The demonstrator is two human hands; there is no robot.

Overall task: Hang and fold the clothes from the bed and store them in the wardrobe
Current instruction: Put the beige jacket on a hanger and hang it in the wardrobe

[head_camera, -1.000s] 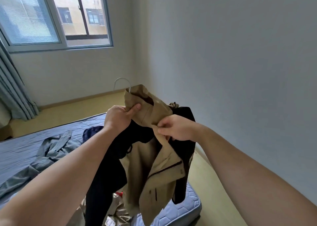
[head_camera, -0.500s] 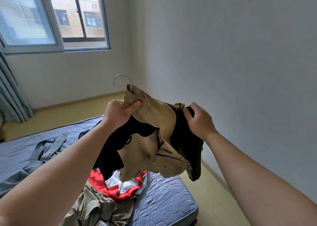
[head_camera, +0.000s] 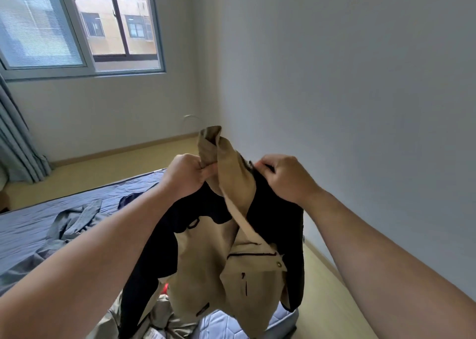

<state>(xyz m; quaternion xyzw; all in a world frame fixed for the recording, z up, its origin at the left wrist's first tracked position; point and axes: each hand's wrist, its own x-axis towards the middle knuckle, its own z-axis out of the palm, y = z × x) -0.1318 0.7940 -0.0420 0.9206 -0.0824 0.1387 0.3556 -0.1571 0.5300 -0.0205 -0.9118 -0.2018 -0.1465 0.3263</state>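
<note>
Since half a second ago our right grip (head_camera: 286, 179) has shifted on the black shoulder of the tan-and-black jacket (head_camera: 206, 269); its fingers are now curled and pinch the cloth just beside the collar, with the back of the hand toward us. Our left grip (head_camera: 189, 176) has stayed on the other side, fingers and thumb closed round the bunched tan collar, which stands up above both of them. The jacket has dropped lower in our view. It hangs in the air between our arms and above the bed (head_camera: 31, 225), and it now hides all but a sliver of the red garment (head_camera: 166, 288) that showed plainly before. The pale hanger hook (head_camera: 192, 116) still rises behind the collar, faint against the wall. On the bed's blue cover lie a crumpled grey garment (head_camera: 74, 220) at the left and a dark blue piece (head_camera: 128, 199) just beyond our left forearm. A heap of tan clothes (head_camera: 159, 315) sits under the jacket's hem at the near corner, where the quilted mattress shows. We cannot tell how the hanger sits inside the jacket.
</note>
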